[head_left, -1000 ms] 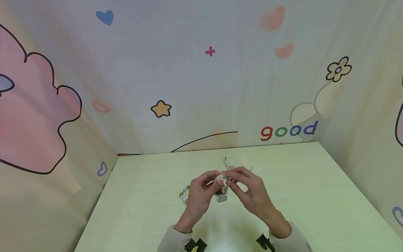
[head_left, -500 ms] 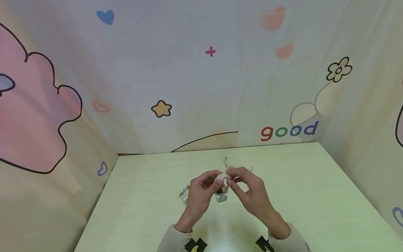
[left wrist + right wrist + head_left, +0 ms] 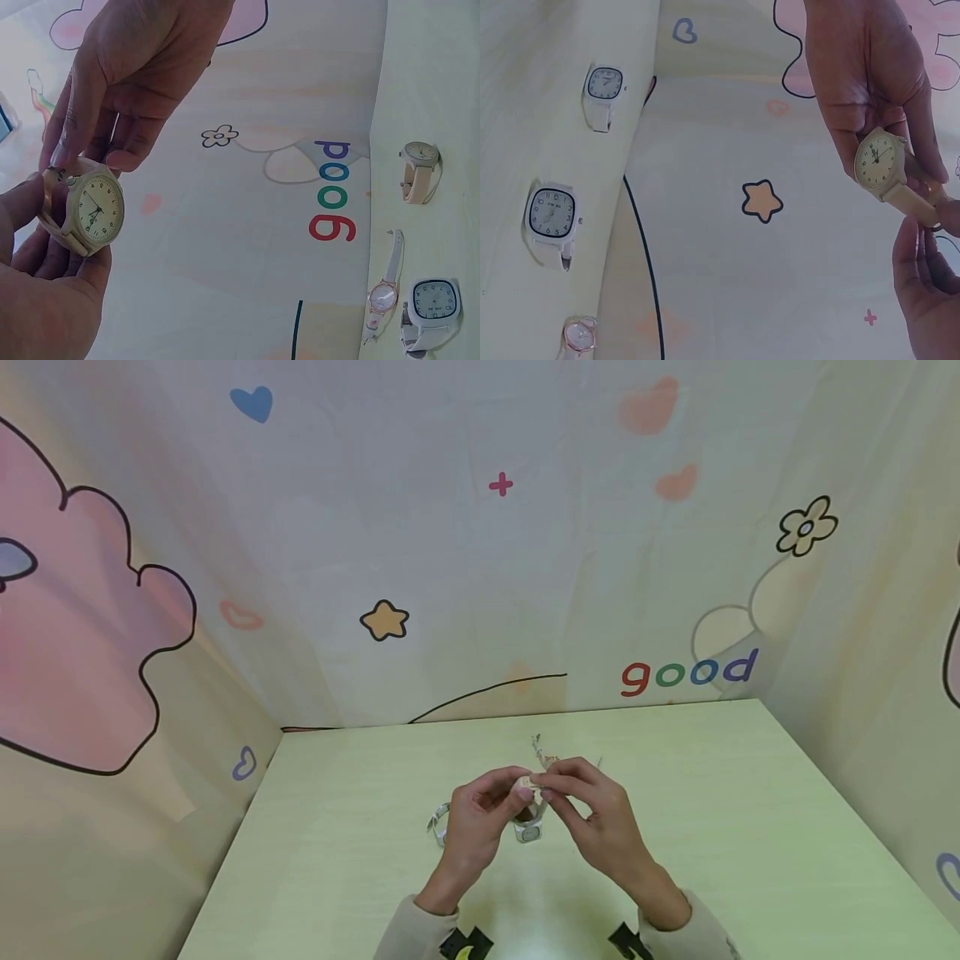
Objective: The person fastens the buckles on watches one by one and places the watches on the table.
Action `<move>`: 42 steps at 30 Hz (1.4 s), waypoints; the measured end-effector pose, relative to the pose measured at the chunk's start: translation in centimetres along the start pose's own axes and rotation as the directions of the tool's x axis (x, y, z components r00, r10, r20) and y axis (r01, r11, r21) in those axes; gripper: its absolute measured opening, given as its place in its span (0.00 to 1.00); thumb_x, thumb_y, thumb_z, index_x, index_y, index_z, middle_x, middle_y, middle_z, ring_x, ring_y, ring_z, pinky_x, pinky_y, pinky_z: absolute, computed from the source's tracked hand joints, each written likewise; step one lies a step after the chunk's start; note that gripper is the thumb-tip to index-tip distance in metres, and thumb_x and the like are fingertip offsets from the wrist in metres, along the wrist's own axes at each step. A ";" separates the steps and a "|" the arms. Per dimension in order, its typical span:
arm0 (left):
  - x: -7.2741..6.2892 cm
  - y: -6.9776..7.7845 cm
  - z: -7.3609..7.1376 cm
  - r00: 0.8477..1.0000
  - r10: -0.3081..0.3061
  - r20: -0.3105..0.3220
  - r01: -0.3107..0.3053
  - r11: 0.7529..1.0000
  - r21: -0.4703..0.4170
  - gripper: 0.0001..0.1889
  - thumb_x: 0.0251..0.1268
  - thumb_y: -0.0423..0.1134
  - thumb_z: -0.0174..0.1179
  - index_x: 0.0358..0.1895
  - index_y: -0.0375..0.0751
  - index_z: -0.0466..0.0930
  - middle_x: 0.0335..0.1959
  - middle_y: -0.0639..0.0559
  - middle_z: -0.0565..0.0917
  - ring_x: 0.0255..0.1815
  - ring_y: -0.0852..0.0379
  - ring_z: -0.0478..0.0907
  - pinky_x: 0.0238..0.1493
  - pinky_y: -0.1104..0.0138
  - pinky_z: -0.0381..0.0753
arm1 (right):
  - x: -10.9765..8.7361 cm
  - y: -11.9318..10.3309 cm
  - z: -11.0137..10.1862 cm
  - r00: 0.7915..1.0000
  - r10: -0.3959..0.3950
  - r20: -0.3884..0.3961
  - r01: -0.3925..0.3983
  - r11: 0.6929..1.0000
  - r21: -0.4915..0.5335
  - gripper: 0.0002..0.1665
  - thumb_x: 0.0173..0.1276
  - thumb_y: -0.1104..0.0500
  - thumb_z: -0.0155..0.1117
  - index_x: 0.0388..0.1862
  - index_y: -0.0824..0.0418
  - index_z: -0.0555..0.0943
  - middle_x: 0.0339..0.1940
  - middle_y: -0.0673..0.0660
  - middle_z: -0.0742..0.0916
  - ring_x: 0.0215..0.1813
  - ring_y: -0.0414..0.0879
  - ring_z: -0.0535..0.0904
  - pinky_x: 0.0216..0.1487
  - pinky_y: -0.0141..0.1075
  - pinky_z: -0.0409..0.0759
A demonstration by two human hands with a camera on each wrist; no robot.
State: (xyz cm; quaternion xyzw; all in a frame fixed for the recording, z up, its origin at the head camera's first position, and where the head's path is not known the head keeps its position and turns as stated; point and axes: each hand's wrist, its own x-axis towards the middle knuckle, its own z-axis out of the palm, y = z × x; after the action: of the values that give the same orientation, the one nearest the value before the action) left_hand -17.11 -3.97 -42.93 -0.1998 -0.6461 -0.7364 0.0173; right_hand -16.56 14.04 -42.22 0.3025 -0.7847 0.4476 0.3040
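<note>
Both hands hold a cream wristwatch (image 3: 527,782) above the table, its round pale dial (image 3: 100,208) facing away from the head camera. My left hand (image 3: 477,822) grips the case and strap between thumb and fingers. With thumb and index finger, my right hand (image 3: 602,812) pinches the strap close to the left thumb. The strap (image 3: 913,204) curves round behind the dial; the fingers partly hide its end. Just below the hands in the head view, a white square-faced watch (image 3: 528,832) lies on the table.
Another white square-faced watch (image 3: 604,84) lies at the left, partly behind the left hand in the head view. Farther back is a white-strapped watch with a rose-gold case (image 3: 382,297). A beige-strapped watch (image 3: 420,161) lies farther right. A printed curtain (image 3: 450,543) stands behind the table (image 3: 337,877).
The right fingers have shifted slightly along the strap, and the strap has turned a little between the hands. The left hand and the watches on the table have stayed in place.
</note>
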 end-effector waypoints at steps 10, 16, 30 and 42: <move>0.2 0.1 -0.4 1.000 -0.006 0.027 0.002 0.993 0.118 0.13 0.67 0.38 0.64 0.53 0.40 0.83 0.46 0.37 0.85 0.42 0.62 0.84 0.50 0.68 0.83 | 0.1 0.0 -0.2 0.998 0.051 0.020 -0.051 0.999 -0.016 0.18 0.62 0.70 0.68 0.50 0.58 0.85 0.44 0.51 0.85 0.42 0.39 0.81 0.46 0.23 0.79; 0.3 0.1 -1.3 0.998 -0.055 0.036 0.042 0.958 0.283 0.12 0.63 0.41 0.67 0.50 0.49 0.85 0.44 0.49 0.88 0.45 0.59 0.84 0.49 0.68 0.82 | 0.1 0.4 -0.2 0.997 0.070 0.033 -0.071 0.997 0.018 0.17 0.62 0.70 0.68 0.50 0.59 0.83 0.45 0.52 0.85 0.42 0.39 0.82 0.44 0.24 0.82; 0.4 0.1 -2.4 0.996 -0.084 -0.014 0.084 0.966 0.246 0.12 0.62 0.40 0.68 0.47 0.41 0.86 0.43 0.42 0.87 0.42 0.57 0.84 0.42 0.67 0.86 | 0.2 0.7 0.1 0.988 0.131 0.076 -0.139 0.985 0.100 0.16 0.63 0.68 0.68 0.50 0.58 0.84 0.44 0.53 0.87 0.42 0.43 0.84 0.42 0.29 0.85; 0.7 0.4 -3.3 0.991 -0.122 -0.047 0.128 0.979 0.156 0.14 0.62 0.39 0.68 0.48 0.36 0.85 0.45 0.41 0.87 0.41 0.56 0.86 0.43 0.64 0.87 | 0.5 1.2 0.7 0.963 0.253 0.096 -0.269 0.937 0.225 0.13 0.66 0.66 0.66 0.49 0.59 0.84 0.44 0.56 0.87 0.46 0.39 0.83 0.48 0.31 0.84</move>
State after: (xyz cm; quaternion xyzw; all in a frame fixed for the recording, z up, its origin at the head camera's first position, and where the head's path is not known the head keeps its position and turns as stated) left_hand -18.51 -7.04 -42.67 -0.1429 -0.7136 -0.6858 -0.0009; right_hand -17.97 13.85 -42.73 0.2444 -0.7686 0.5638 0.1778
